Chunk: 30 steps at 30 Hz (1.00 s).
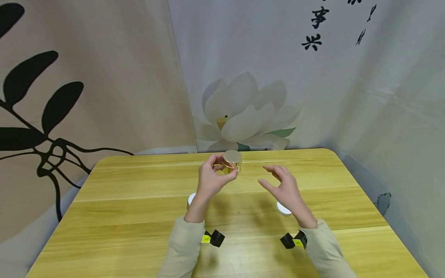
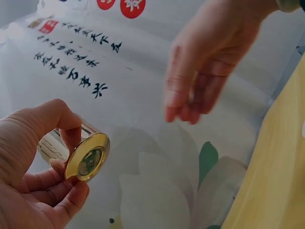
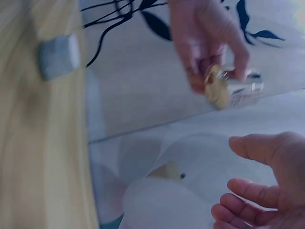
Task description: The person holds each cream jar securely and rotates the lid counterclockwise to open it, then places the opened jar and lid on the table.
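Note:
A small shiny gold jar with a flat, pale top is held above the far part of the table by my left hand, thumb on one side and fingers on the other. Its gold base, with a round hollow in the middle, shows in the left wrist view. To the right of the jar, my right hand is apart from it, thumb and fingers spread with nothing between them. The right wrist view also shows the gold jar beyond my right thumb and fingers.
A white-topped container on the wooden table is partly hidden by my left wrist. Another white round top is under my right wrist. A greyish jar with a white lid appears in the right wrist view. Printed curtains hang behind the table.

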Available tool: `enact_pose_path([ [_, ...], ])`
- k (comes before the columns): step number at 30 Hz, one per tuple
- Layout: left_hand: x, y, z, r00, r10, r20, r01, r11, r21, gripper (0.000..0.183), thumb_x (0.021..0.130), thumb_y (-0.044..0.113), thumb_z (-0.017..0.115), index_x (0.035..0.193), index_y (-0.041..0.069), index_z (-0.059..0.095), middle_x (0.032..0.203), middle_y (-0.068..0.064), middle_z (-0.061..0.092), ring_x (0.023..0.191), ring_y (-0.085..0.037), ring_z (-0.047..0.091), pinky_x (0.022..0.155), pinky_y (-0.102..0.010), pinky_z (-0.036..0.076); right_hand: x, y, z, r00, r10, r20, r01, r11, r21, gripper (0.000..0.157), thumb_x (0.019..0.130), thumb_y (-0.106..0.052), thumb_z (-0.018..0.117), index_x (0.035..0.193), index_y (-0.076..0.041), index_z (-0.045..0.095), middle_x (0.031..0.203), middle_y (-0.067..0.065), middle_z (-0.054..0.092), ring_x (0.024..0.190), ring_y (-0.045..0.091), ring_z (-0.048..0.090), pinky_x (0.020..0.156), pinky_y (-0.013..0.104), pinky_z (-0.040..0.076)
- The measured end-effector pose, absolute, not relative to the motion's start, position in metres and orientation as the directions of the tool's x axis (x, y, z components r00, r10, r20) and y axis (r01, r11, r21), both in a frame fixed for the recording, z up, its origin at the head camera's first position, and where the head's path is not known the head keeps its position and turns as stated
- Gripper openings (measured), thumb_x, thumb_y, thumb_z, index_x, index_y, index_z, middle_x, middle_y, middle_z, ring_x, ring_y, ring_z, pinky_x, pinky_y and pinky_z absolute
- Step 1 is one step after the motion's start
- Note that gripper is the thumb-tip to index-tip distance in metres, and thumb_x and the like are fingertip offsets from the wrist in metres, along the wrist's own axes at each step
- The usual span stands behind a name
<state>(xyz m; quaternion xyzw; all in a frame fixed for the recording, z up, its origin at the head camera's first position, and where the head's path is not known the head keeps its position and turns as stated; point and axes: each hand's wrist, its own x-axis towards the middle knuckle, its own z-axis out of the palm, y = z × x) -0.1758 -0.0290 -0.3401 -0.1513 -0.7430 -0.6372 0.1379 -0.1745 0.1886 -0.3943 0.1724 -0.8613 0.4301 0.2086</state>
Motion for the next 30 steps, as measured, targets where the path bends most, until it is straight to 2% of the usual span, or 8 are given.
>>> enact_pose_path([
  [7, -0.173, -0.029, -0.337, -0.914, 0.068, 0.4, 0.405, 0.144, 0.903, 0.037, 0.068, -0.009, 0.073, 0.103, -0.012, 0.058, 0.089, -0.023, 0.059, 0.081, -0.034, 0.055, 0.076, -0.047, 0.049, -0.16, 0.157, -0.344, -0.873, -0.126, 0.472, -0.48, 0.4, -0.781, 0.031, 0.081, 0.005, 0.068, 0.11, 0.012, 0.06, 0.11, 0.025, 0.057, 0.106, 0.038, 0.053, 0.095, 0.046, 0.043],
  [12, -0.176, -0.029, -0.339, -0.914, 0.072, 0.399, 0.406, 0.134, 0.904, 0.036, 0.068, -0.009, 0.072, 0.102, -0.012, 0.058, 0.089, -0.022, 0.059, 0.082, -0.032, 0.055, 0.075, -0.039, 0.049, -0.164, 0.145, -0.335, -0.875, -0.154, 0.459, -0.483, 0.326, -0.813, 0.033, 0.082, 0.005, 0.066, 0.113, 0.013, 0.058, 0.114, 0.027, 0.054, 0.11, 0.038, 0.051, 0.097, 0.046, 0.041],
  [19, -0.196, -0.029, -0.368, -0.913, 0.074, 0.402, 0.408, 0.109, 0.906, 0.041, 0.067, -0.005, 0.077, 0.105, -0.008, 0.06, 0.091, -0.018, 0.06, 0.085, -0.027, 0.055, 0.077, -0.038, 0.05, -0.169, 0.129, -0.325, -0.877, -0.19, 0.441, -0.479, 0.296, -0.826, 0.036, 0.082, 0.002, 0.068, 0.116, 0.011, 0.058, 0.112, 0.025, 0.053, 0.11, 0.037, 0.051, 0.099, 0.045, 0.04],
  [26, -0.196, -0.03, -0.373, -0.905, 0.063, 0.421, 0.426, 0.109, 0.898, 0.037, 0.067, -0.001, 0.077, 0.101, -0.005, 0.062, 0.086, -0.012, 0.061, 0.081, -0.023, 0.056, 0.073, -0.03, 0.05, -0.173, 0.118, -0.322, -0.891, -0.196, 0.41, -0.452, 0.278, -0.848, 0.039, 0.079, 0.0, 0.072, 0.114, 0.013, 0.058, 0.109, 0.027, 0.052, 0.111, 0.038, 0.05, 0.102, 0.044, 0.038],
  [30, -0.196, -0.03, -0.373, -0.906, 0.065, 0.417, 0.422, 0.105, 0.901, 0.035, 0.067, -0.001, 0.076, 0.099, -0.005, 0.062, 0.086, -0.012, 0.061, 0.081, -0.025, 0.057, 0.073, -0.031, 0.05, -0.173, 0.115, -0.322, -0.896, -0.18, 0.407, -0.443, 0.282, -0.851, 0.038, 0.079, -0.001, 0.073, 0.112, 0.013, 0.058, 0.109, 0.027, 0.052, 0.11, 0.038, 0.051, 0.101, 0.043, 0.039],
])
